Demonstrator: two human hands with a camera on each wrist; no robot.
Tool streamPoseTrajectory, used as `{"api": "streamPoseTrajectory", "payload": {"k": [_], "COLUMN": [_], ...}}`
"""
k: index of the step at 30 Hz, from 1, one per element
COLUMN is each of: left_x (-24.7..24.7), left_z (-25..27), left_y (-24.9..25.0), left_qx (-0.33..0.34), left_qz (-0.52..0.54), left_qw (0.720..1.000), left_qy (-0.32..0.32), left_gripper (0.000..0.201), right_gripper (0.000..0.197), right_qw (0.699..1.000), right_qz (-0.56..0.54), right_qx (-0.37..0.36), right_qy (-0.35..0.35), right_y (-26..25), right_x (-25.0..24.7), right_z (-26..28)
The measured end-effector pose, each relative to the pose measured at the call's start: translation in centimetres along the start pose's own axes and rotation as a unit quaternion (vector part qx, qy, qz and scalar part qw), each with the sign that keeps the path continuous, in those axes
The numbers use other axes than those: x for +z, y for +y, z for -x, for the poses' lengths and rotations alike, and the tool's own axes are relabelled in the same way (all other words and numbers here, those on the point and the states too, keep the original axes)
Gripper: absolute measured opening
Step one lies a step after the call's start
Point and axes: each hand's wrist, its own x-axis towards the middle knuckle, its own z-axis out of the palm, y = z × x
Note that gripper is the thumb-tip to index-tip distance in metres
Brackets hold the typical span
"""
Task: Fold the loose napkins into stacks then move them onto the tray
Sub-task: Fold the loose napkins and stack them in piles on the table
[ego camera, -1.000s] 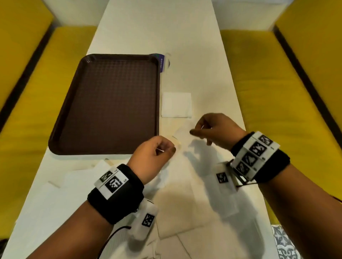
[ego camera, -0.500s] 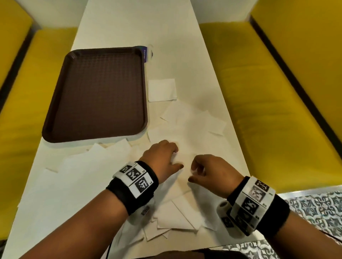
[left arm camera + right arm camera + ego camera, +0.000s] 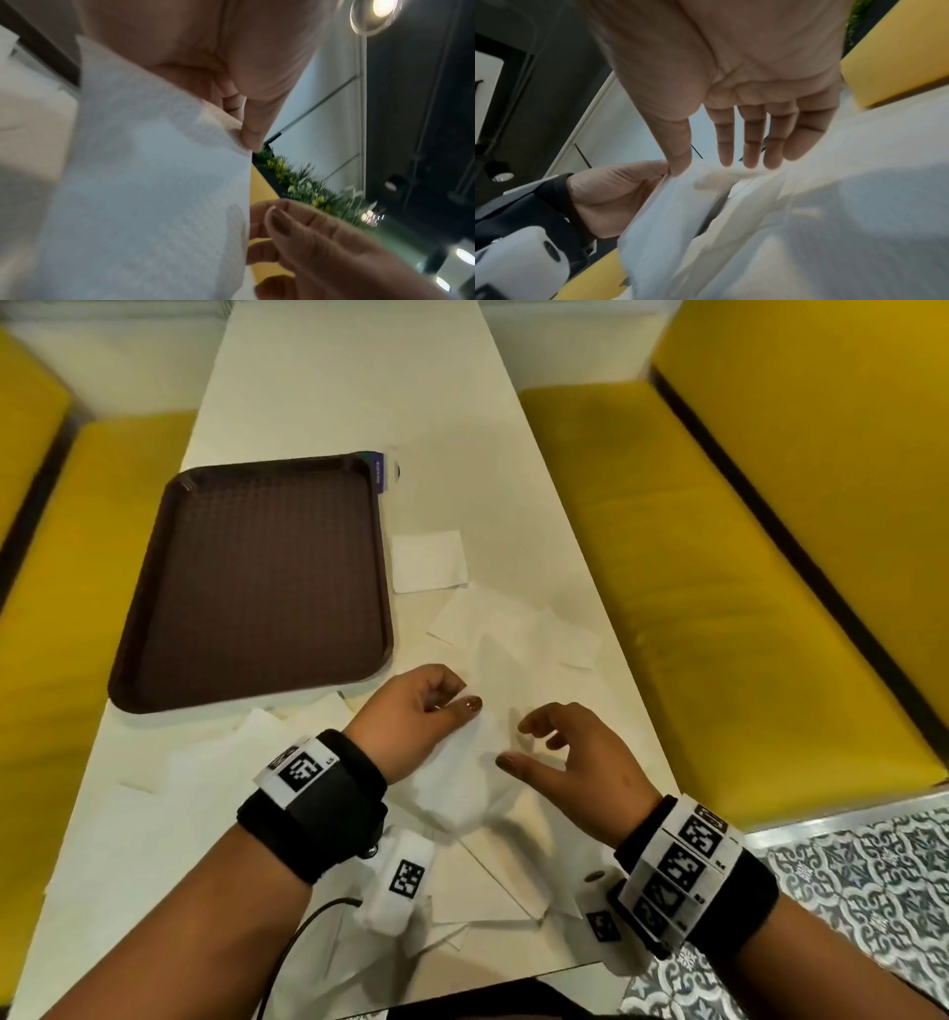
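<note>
Over on the left of the table (image 3: pixel 349 392), lying with no napkin on it yet: tray (image 3: pixel 257 588). Just beside its right rim, resting flat and apart from the heap: folded napkin (image 3: pixel 429 561), where both hands were working a second ago. Nearer, having pulled back from there to the loose napkins (image 3: pixel 518 634): left hand (image 3: pixel 411 716), now pinching a sheet (image 3: pixel 462 778) between thumb and curled fingers and lifting it clear of the table, crumpled part hanging below. Further right, no longer pinching anything: right hand (image 3: pixel 570 757), reaching in with fingers straight and spread, thumb tip just touching the sheet's edge in the wrist view, gripping nothing. Meaning, probably: one fold finished, the next just beginning, stacking and moving to the tray still waiting.
</note>
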Motion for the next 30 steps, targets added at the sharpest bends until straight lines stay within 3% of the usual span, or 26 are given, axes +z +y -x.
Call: {"api": "streamPoseTrajectory", "payload": {"k": [3, 7, 9, 15, 18, 21, 25, 30], "left_x": [-1.0, -2.0, -2.6, -4.2, -4.8, -5.1, -5.0, -4.8], "left_z": [0.8, 1.8, 2.2, 3.3, 3.7, 4.2, 4.7, 4.9], "left_y": [0.8, 2.2, 2.3, 1.3, 1.3, 1.9, 2.2, 2.3], "left_qx": [0.028, 0.061, 0.065, 0.07, 0.059, 0.047, 0.054, 0.038], "left_qz": [0.067, 0.117, 0.141, 0.061, 0.066, 0.135, 0.156, 0.194], "left_qw": [0.997, 0.989, 0.985, 0.982, 0.988, 0.987, 0.982, 0.976], "left_qy": [0.029, 0.066, 0.075, 0.165, 0.13, 0.071, 0.088, 0.093], "left_gripper": [0.021, 0.017, 0.024, 0.041, 0.055, 0.041, 0.037, 0.031], "right_gripper": [0.033, 0.01, 0.005, 0.008, 0.006, 0.006, 0.024, 0.029], "right_qw": [0.998, 0.991, 0.985, 0.965, 0.954, 0.932, 0.92, 0.922], "right_qz": [-0.053, -0.106, -0.152, -0.246, -0.286, -0.357, -0.39, -0.387], "right_qx": [-0.023, -0.042, -0.043, -0.078, -0.085, -0.066, -0.032, 0.004], "right_qy": [0.037, 0.069, 0.072, 0.048, 0.023, 0.0, -0.006, 0.003], "right_y": [-0.7, -2.2, -3.1, -4.7, -5.4, -6.1, -7.0, -7.8], "right_x": [0.2, 0.1, -0.1, -0.8, -1.3, -1.5, -1.6, -1.4], "right_z": [0.0, -0.8, -1.1, -1.4, -1.5, -1.7, -2.0, -2.5]}}
